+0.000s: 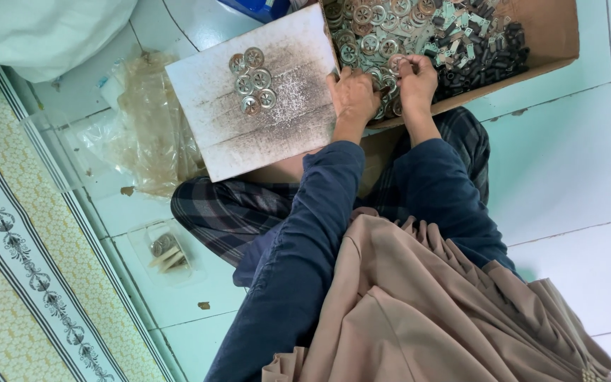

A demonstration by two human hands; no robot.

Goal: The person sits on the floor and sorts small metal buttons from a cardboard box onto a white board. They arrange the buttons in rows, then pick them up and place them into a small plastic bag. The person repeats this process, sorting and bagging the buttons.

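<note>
Hands are working at the near rim of a shallow brown cardboard box [546, 32] that is lying on the pale green tiled floor [567, 155] and holding a heap of round silver metal discs with spoked cut-outs [369, 32] beside a pile of small black and pale green parts [479, 46]. The right hand [416, 79] is pinching one round silver disc [396, 64] between fingertips, held over the heap at the box's near edge. The left hand [351, 95] is curling closed against the discs just beside it; whether it is gripping one cannot be told.

Judging by the layout, the sorting is looking barely begun: only a small cluster of six discs [252, 81] is lying flat, faces up, touching in a rough double column on the worn white rectangular board [263, 134] resting across the seated person's plaid-clad lap, while the bulk is remaining in the box. The pinched disc is round, so it has no long axis; its face is appearing to tilt toward the camera, though fingers are hiding much of it.

Crumpled clear plastic bags [153, 120] are lying left of the board, and a small clear packet [164, 251] with a few more pieces is sitting near a patterned mat [15, 283].
</note>
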